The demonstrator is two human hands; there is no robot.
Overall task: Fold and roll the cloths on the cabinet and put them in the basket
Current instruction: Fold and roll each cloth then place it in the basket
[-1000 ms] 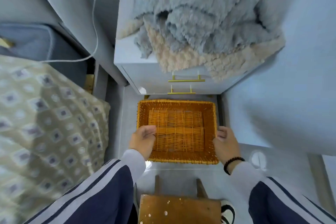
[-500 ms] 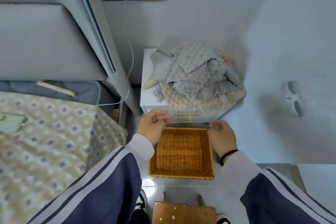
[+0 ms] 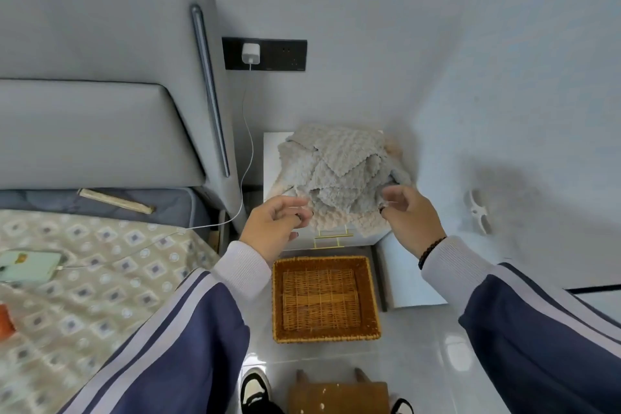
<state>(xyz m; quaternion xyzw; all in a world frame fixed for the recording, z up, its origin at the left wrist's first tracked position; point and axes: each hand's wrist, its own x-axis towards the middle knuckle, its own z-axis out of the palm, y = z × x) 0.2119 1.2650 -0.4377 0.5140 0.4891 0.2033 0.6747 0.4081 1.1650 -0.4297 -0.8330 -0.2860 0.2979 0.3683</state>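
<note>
While both hands hover raised at the cloths, each grip hangs slack, empty.

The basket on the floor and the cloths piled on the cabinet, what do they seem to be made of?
The basket looks like woven wicker or rattan, honey-brown: crossing strands show on its floor and a braided rim. The cloths look like soft plush fabric, maybe microfibre or fleece, grey and cream, with a nubbly surface and zigzag-cut edges. The cabinet appears smooth and white; its material is unclear.

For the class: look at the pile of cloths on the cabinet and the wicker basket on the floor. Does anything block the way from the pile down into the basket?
Nothing visible does. The cloths lie on the cabinet; the basket sits open and empty on the floor directly in front.
</note>
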